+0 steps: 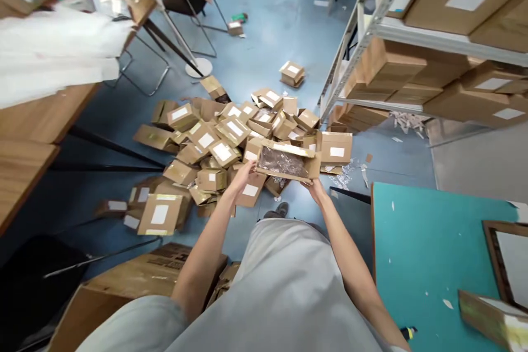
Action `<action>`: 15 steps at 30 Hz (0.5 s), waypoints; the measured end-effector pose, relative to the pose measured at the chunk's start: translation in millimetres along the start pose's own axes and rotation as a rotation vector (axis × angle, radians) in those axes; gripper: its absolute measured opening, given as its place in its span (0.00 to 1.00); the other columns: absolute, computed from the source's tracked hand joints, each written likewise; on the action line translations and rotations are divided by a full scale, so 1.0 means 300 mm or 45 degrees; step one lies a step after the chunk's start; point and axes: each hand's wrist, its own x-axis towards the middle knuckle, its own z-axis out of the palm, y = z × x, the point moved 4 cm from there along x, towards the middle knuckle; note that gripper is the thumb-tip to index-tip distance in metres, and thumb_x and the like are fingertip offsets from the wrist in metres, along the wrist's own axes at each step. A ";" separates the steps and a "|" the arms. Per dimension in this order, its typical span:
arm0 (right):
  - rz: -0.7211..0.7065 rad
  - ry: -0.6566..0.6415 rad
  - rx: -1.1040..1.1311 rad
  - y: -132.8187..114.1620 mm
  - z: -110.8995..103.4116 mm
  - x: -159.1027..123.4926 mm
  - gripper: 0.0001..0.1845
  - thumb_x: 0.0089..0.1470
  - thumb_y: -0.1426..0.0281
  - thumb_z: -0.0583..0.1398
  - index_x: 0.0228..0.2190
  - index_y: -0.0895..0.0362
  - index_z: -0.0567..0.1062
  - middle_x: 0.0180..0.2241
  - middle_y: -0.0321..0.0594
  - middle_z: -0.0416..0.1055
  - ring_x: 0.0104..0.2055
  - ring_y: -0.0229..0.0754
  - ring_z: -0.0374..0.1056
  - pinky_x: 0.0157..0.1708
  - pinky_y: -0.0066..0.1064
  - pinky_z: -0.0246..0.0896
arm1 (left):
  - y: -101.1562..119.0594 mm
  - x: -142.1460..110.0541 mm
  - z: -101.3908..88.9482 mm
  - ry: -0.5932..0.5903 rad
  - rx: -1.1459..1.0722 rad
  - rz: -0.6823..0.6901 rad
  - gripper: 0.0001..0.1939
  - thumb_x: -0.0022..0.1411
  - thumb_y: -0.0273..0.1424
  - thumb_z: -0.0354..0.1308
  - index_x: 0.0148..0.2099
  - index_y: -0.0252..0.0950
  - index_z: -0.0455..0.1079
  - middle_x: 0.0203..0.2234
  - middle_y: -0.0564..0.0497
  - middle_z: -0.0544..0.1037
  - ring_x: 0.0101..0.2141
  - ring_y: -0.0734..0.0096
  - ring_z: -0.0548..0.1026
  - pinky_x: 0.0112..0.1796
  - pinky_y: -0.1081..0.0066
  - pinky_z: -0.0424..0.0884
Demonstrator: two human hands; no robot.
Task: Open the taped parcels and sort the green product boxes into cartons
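Note:
Between my two hands I hold an open cardboard box [312, 168] in front of my body, above the floor. Inside it lies something dark under clear plastic wrap [284, 161]; what it is I cannot make out. My left hand [242, 177] grips the box's left end, its fingers partly hidden. The near right corner rests in my right hand [315, 190], whose fingers go under the box. Just beyond and to the left spreads a heap of small cardboard boxes [223, 152], many with white labels and some with open flaps.
On the right stand a metal shelf [437, 36] of cartons and a teal-topped table [424, 242] with a cutter [408, 333] at its near edge. A wooden table [33, 121] with white wrapping is at left. A large open carton [124, 280] sits near my left side.

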 end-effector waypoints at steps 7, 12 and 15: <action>-0.109 -0.593 0.637 -0.367 0.409 0.023 0.42 0.74 0.36 0.47 0.68 0.51 0.74 0.67 0.47 0.79 0.71 0.49 0.73 0.72 0.45 0.67 | 0.309 -0.092 -0.485 0.441 -0.714 0.775 0.19 0.83 0.41 0.50 0.67 0.40 0.71 0.72 0.45 0.74 0.71 0.63 0.73 0.75 0.53 0.65; -0.035 -0.567 0.562 -0.314 0.372 -0.082 0.35 0.72 0.39 0.58 0.60 0.52 0.80 0.61 0.49 0.83 0.65 0.52 0.79 0.69 0.47 0.69 | 0.269 -0.096 -0.332 0.359 -0.627 0.544 0.26 0.78 0.42 0.57 0.69 0.34 0.68 0.75 0.34 0.69 0.68 0.60 0.77 0.72 0.53 0.69; 0.120 -0.334 0.544 -0.151 0.252 -0.149 0.30 0.69 0.44 0.64 0.58 0.54 0.81 0.59 0.52 0.85 0.60 0.51 0.82 0.66 0.45 0.72 | 0.149 -0.086 -0.078 0.068 -0.285 0.268 0.27 0.80 0.47 0.52 0.71 0.38 0.68 0.73 0.33 0.73 0.68 0.55 0.78 0.69 0.50 0.73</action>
